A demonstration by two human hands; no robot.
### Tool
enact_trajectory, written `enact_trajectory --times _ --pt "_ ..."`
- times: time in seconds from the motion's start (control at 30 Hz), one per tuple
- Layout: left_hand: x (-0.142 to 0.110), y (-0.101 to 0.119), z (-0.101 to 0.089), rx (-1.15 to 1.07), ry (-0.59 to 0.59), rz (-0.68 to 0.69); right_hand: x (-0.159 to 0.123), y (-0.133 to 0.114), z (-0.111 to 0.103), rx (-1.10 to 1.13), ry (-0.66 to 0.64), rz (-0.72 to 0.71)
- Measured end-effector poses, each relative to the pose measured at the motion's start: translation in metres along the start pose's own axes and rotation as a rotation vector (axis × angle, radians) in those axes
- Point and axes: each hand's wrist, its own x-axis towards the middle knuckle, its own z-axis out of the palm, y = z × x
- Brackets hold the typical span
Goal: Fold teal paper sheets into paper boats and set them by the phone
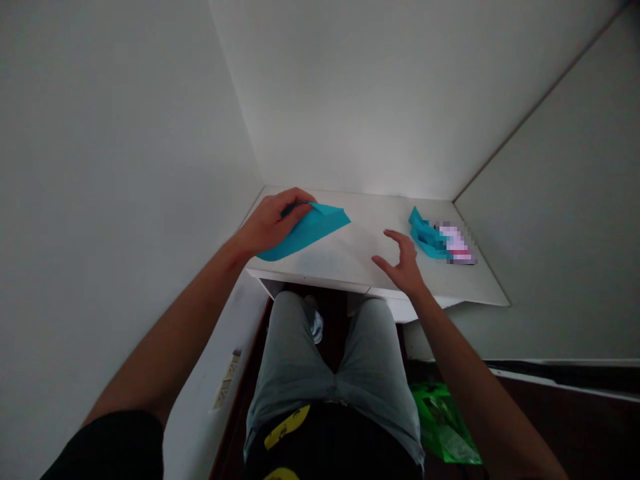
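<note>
Left hand (277, 223) is clasping a folded blue paper (310, 230) against a white desk (370, 230), fingers curled over its edge. Right hand (403, 263) is hovering open and empty, apparently just above the desktop. A green plastic bag (443, 423) is lying on the floor (565, 427) beside the person's legs (300, 353). Farther back, a crumpled blue piece (425, 235), seemingly paper, is sitting against a pixelated patch (455, 243).

A folded paper (313, 230) lies left on the tabletop (350, 250); a crumpled sheet (425, 235) touching a blurred item (455, 243) lies right.
</note>
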Motion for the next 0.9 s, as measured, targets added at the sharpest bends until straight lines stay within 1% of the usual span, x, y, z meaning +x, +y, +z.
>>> enact_trajectory --times 0.07,0.13,0.17,0.2,0.27,0.33,0.4,0.47,0.53,0.57,0.6,0.63,0.67,0.73,0.8,0.83,0.9 --pt "0.011 0.01 -0.003 -0.101 0.082 -0.019 0.018 -0.029 -0.015 0.12 -0.019 -0.068" --pt "0.021 0.01 0.001 -0.186 0.136 -0.022 0.034 -0.053 -0.026 0.275 -0.092 -0.102" --pt "0.026 0.008 0.005 -0.218 0.139 -0.016 0.04 -0.062 -0.03 0.358 -0.125 -0.103" --pt "0.032 0.006 0.009 -0.239 0.129 -0.006 0.044 -0.069 -0.031 0.433 -0.156 -0.084" --pt "0.044 0.004 0.018 -0.253 0.104 0.019 0.046 -0.075 -0.031 0.569 -0.23 0.003" --pt "0.056 0.005 0.026 -0.246 0.114 0.048 0.042 -0.074 -0.028 0.674 -0.297 0.119" --pt "0.065 0.004 0.032 -0.223 0.171 0.087 0.034 -0.066 -0.024 0.744 -0.316 0.221" --pt "0.064 -0.003 0.041 -0.172 0.259 0.122 0.024 -0.052 -0.02 0.768 -0.242 0.29" --pt "0.049 -0.019 0.058 -0.127 0.335 0.11 0.014 -0.036 -0.016 0.738 -0.108 0.344" --pt "0.036 -0.03 0.07 -0.139 0.356 0.057 0.009 -0.028 -0.013 0.709 -0.036 0.367" --pt "0.022 -0.042 0.084 -0.182 0.351 -0.025 0.003 -0.02 -0.011 0.682 0.028 0.388" --pt "0.006 -0.054 0.099 -0.249 0.309 -0.126 -0.001 -0.012 -0.009 0.668 0.071 0.408" --pt "-0.011 -0.066 0.115 -0.33 0.226 -0.233 -0.006 -0.006 -0.006 0.672 0.099 0.432" --pt "-0.039 -0.085 0.145 -0.464 -0.014 -0.393 -0.012 0.003 0.0 0.739 0.117 0.489" --pt "-0.057 -0.095 0.166 -0.478 -0.146 -0.464 -0.016 0.01 0.007 0.836 0.116 0.554" --pt "-0.062 -0.096 0.172 -0.473 -0.185 -0.476 -0.016 0.014 0.011 0.872 0.119 0.58" --pt "-0.064 -0.097 0.18 -0.49 -0.217 -0.488 -0.015 0.023 0.017 0.896 0.125 0.606"
